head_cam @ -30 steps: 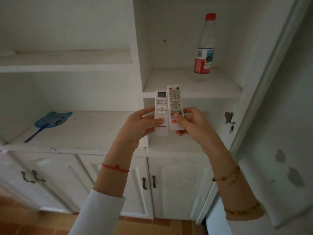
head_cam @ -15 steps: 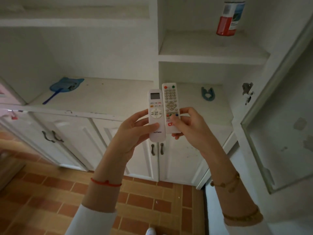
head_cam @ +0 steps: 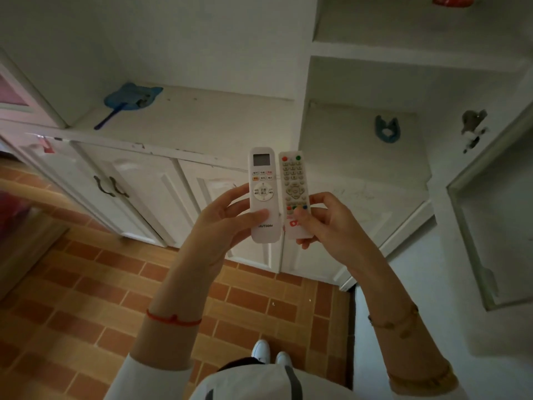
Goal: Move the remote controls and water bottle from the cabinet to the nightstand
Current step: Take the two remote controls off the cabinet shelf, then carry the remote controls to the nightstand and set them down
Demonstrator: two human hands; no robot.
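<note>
Remote controls both off the cabinet (head_cam: 184, 145) and in hand, side by side, upright, buttons toward the camera, held in the air in front of the lower doors. Air-conditioner remote (head_cam: 264, 194), broad, white, rounded at the corners, small grey screen on top and a round pad in the middle, gripped low by the left hand (head_cam: 222, 226): thumb laid across the face, fingers (head_cam: 230, 197) curled behind. TV remote (head_cam: 294, 194), slimmer, cream, dense with small pale keys, red and green dots at the top, pinched near its lower end by the right hand (head_cam: 326, 223), thumb on the front.

Water bottle (head_cam: 452, 0) not yet fetched, only its red base showing at the top edge, standing on the upper shelf. Nightstand nowhere in view. Judged roughly a third through: pick-up of the remotes done, carrying, setting down and the bottle left.

Hard smooth plastic shells, light, likely easy to hold. Painted white wood, scuffed. Blue fly swatter (head_cam: 127, 102) flat on the ledge. Red brick floor (head_cam: 86, 298) below.
</note>
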